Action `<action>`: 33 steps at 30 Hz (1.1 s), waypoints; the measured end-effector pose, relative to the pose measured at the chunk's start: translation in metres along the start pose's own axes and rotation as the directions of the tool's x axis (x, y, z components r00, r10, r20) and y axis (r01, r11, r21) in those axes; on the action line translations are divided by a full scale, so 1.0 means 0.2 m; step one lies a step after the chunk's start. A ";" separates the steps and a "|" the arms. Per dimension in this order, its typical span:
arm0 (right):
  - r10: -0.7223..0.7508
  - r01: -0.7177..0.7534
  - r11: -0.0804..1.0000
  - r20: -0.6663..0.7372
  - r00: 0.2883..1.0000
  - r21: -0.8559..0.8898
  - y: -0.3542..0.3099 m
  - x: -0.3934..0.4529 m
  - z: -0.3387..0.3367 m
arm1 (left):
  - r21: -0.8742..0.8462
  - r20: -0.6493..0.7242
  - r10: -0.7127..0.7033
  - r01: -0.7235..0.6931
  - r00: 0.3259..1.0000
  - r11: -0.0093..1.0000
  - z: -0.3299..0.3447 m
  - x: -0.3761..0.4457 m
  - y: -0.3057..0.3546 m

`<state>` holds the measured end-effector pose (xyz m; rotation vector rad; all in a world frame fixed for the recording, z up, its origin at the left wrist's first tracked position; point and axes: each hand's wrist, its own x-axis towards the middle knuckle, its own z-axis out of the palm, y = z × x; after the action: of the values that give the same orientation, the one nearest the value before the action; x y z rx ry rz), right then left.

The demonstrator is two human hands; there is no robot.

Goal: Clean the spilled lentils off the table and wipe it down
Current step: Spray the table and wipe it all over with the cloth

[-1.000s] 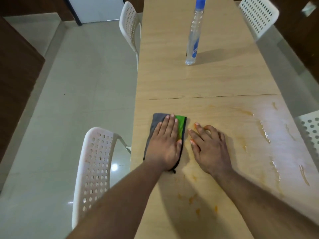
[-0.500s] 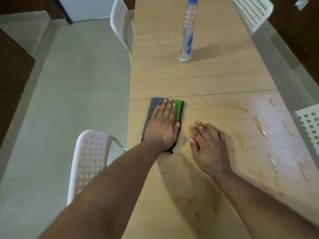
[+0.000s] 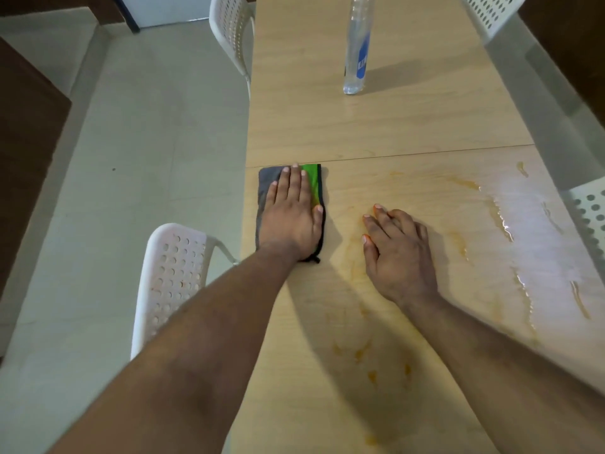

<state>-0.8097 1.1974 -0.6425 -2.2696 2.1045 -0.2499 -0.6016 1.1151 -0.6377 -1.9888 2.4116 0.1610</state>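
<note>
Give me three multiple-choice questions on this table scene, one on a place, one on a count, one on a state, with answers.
1. Where does the cloth lie?
A. near the table's left edge
B. beside the bottle
C. on a chair

2. How many chairs show?
A. two
B. four
C. six

3. How is the left hand?
A. flat on the cloth
B. gripping the bottle
C. raised in the air

Answers: 1 A, it lies by that edge; 2 B, two show per side; 3 A, straight fingers press the cloth.
</note>
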 end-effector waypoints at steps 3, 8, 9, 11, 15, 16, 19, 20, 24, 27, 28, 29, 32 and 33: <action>-0.004 0.005 1.000 -0.027 1.000 0.023 0.01 -0.01 -0.01 | -0.017 -0.005 0.139 -0.139 0.990 0.990 0.02 -0.21 0.14; -0.004 0.007 0.996 -0.029 1.000 0.086 0.01 -0.03 -0.02 | -0.061 0.051 0.470 -0.467 0.881 0.882 0.01 -0.78 0.09; -0.005 0.010 0.993 -0.040 0.999 0.121 0.01 -0.04 -0.02 | -0.067 0.042 0.478 -0.474 0.878 0.878 0.00 -0.81 0.02; 0.004 0.009 0.981 -0.066 0.998 0.193 0.02 -0.08 -0.02 | -0.036 0.024 0.404 -0.403 0.914 0.914 0.00 -0.78 -0.09; 0.003 0.021 0.967 -0.095 0.996 0.254 0.01 -0.28 -0.02 | -0.005 0.049 0.092 -0.092 0.995 0.996 0.01 -0.56 -0.11; -0.012 0.038 0.967 -0.105 0.994 0.253 0.01 -0.35 -0.02 | 0.002 0.037 0.051 -0.051 0.998 0.999 0.02 -0.54 -0.08; -0.042 0.071 0.971 -0.129 0.991 0.230 0.03 -0.50 -0.02 | -0.011 0.021 0.086 -0.086 0.996 0.996 0.04 -0.61 0.04; -0.031 0.059 0.973 -0.128 0.991 0.224 0.03 -0.55 -0.02 | -0.014 0.019 0.141 -0.141 0.990 0.990 0.06 -0.69 0.10; -0.001 0.020 0.982 -0.099 0.995 0.189 0.06 -0.65 -0.04 | -0.071 0.045 0.360 -0.356 0.932 0.932 0.07 -1.18 0.22; -0.050 0.054 0.988 -0.032 0.998 0.142 0.10 -0.71 -0.07 | -0.098 0.078 0.416 -0.408 0.906 0.908 0.04 -1.45 0.10; -0.060 0.062 0.988 -0.022 0.998 0.139 0.10 -0.73 -0.07 | -0.091 0.082 0.419 -0.412 0.904 0.907 0.04 -1.46 0.06; -0.062 0.064 0.988 -0.022 0.998 0.137 0.10 -0.73 -0.07 | -0.080 0.080 0.417 -0.411 0.905 0.908 0.04 -1.44 0.01; -0.058 0.062 0.991 -0.040 0.998 0.116 0.10 -0.72 -0.03 | -0.033 0.043 0.300 -0.298 0.953 0.954 0.07 -1.23 -0.03; -0.053 0.058 0.992 -0.052 0.997 0.110 0.11 -0.74 -0.01 | -0.027 0.037 0.228 -0.227 0.973 0.974 0.10 -1.14 -0.01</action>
<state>-0.8413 1.3419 -0.6570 -2.2823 1.9966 -0.4186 -0.5564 1.3402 -0.6399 -1.6944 2.6170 0.2286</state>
